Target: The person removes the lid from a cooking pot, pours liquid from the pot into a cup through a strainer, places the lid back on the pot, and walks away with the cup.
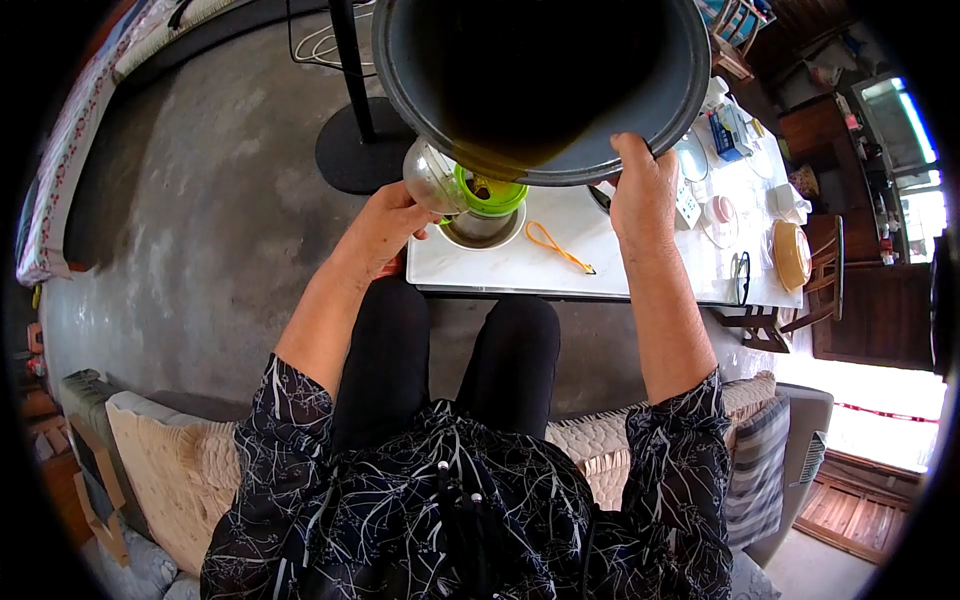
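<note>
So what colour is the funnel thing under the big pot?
Bright green. The funnel shows best in the head view, just below the pot rim.

Floor: bare grey concrete, mottled, spreading left of the grip.
Lamp or fan stand: black round base and upright pole, just left of the grip, on the concrete.
Table: white top, long, running from under the grip away to the right.
Sofa: cream quilted cover, below the grip, with a striped cushion at its right end.
Floral cloth: long strip, far left edge.
Wooden chair: right of the table's far end.
Dark wooden cabinet: far right.
Doorway light: bright daylight, lower right.
</note>
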Demonstrator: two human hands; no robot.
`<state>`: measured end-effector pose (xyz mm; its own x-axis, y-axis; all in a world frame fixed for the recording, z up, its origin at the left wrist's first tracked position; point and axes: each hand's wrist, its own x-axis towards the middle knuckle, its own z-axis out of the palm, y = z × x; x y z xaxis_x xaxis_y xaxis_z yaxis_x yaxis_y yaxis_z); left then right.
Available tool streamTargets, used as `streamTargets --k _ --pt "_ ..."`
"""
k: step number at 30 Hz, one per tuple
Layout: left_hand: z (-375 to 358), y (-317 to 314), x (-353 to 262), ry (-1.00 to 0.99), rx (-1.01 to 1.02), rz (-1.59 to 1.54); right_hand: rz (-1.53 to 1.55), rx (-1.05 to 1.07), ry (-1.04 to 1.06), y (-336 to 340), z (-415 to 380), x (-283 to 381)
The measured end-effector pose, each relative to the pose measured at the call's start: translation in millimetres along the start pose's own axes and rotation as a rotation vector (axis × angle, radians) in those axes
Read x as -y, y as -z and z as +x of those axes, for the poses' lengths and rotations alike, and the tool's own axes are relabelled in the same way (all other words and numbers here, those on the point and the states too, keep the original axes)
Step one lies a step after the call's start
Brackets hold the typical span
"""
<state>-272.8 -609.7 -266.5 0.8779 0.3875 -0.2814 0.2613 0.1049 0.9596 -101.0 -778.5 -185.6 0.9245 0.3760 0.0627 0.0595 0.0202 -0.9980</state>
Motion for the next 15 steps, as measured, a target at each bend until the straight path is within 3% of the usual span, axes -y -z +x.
streamTargets --k 15 --pt "0.9 1.6 3.4 -0.032 0.021 -0.028 -0.002 -0.002 0.024 -0.8 -2.4 -0.6"
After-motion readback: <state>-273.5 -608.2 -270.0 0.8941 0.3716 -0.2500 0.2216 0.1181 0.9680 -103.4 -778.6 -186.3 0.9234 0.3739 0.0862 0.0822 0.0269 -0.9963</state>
